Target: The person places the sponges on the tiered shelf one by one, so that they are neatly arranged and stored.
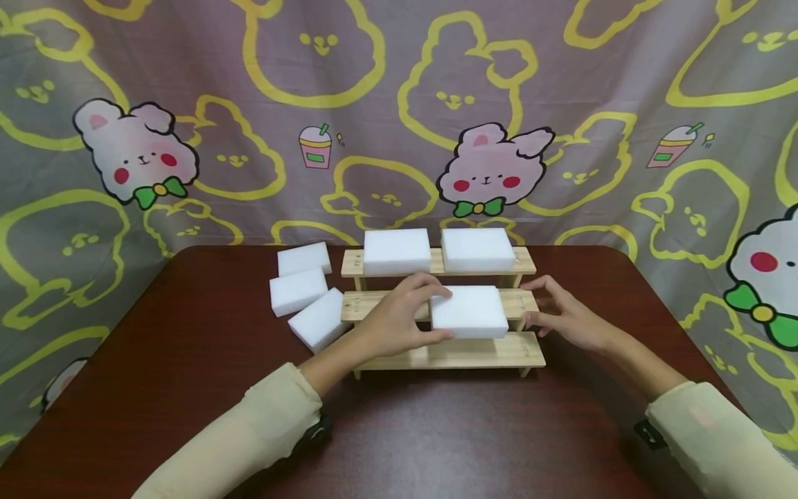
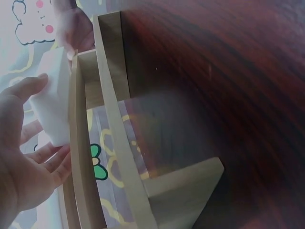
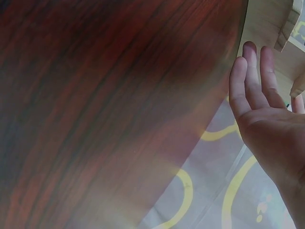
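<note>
A white foam block point(image 1: 469, 310) lies over the right half of the middle step of a three-tier wooden display rack point(image 1: 445, 351). My left hand point(image 1: 405, 312) grips this block by its left end, thumb at the front and fingers at the back. In the left wrist view, the hand point(image 2: 28, 152) holds the block point(image 2: 53, 102) against the step's edge. At the right end of the same step, my right hand point(image 1: 570, 315) pinches the rack between thumb and index finger. Its other fingers extend beside the rack's side in the right wrist view.
Two more foam blocks point(image 1: 397, 251) sit spaced apart on the top step. Left of the rack, three loose blocks point(image 1: 299, 291) lie on the dark wooden table point(image 1: 206, 388), the nearest close against the rack. A patterned curtain point(image 1: 374, 125) hangs behind the table.
</note>
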Demonstrator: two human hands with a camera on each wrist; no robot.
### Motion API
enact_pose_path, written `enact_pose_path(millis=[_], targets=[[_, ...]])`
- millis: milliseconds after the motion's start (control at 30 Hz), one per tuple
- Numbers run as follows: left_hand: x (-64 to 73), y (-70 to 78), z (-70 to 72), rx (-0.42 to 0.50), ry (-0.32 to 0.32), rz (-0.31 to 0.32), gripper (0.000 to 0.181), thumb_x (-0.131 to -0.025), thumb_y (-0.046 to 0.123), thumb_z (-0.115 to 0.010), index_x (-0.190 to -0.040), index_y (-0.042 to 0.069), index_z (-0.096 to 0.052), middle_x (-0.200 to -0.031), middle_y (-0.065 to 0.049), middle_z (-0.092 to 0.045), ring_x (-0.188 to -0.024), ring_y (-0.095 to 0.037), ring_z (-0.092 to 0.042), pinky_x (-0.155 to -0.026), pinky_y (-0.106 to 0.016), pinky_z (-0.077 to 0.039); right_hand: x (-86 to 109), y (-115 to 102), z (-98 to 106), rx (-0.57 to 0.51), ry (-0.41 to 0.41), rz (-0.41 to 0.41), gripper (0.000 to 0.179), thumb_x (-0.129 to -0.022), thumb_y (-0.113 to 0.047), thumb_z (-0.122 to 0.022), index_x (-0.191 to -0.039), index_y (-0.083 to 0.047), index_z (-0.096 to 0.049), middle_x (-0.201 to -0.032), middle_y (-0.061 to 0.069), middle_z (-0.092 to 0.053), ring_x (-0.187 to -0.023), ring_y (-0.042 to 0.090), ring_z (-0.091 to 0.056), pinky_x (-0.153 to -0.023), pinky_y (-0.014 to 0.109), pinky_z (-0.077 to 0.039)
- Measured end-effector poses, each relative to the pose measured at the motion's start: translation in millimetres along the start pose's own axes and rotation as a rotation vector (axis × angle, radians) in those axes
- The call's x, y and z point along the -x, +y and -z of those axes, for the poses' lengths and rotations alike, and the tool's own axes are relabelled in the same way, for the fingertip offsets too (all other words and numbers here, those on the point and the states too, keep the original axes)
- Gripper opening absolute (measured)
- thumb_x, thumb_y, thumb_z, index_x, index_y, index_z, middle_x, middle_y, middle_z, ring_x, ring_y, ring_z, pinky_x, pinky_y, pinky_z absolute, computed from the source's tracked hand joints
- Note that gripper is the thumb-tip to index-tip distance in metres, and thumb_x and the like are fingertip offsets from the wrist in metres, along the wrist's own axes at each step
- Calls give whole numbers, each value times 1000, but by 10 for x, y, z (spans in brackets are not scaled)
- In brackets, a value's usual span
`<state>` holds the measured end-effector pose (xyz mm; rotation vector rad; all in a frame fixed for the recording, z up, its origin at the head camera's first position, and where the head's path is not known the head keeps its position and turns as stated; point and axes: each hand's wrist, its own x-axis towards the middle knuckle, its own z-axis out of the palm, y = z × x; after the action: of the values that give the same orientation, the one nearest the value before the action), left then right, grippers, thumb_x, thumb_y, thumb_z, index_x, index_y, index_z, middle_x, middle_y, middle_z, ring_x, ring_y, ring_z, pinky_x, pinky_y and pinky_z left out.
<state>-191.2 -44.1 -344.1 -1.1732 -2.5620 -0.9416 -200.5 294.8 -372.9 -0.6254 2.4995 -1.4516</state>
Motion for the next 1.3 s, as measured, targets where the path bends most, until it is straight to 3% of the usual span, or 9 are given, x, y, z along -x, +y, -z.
enact_pose_path(millis=[633, 933, 1300], targets=[[-117, 75, -133, -10, -9, 17, 57, -84, 33, -88, -129, 5, -67, -130, -9, -59, -118, -22, -57, -101, -36, -49, 15, -3, 6, -6, -3, -12, 46, -101, -6, -63, -137, 4, -36, -129, 32, -53, -94, 15, -66, -69, 40, -58], [-141, 85, -180, 63, 18, 66, 57, -83, 28, -89, -130, 3, -67, -129, -10, -59, -117, -22, -56, -98, -34, -49, 12, -16, -3, -19, 2, -14, 46, -101, -7, -63, -137, 2, -36, -125, 31, -57, -92, 18, -67, -68, 41, -58], [-143, 106, -216, 54, 14, 90, 60, -86, 31, -87, -134, 4, -65, -136, -13, -58, -125, -27, -54, -105, -40, -48, 11, 5, 4, -21, -4, -2, 46, -101, -5, -62, -137, 3, -35, -123, 32, -57, -92, 17, -67, -68, 41, -58]])
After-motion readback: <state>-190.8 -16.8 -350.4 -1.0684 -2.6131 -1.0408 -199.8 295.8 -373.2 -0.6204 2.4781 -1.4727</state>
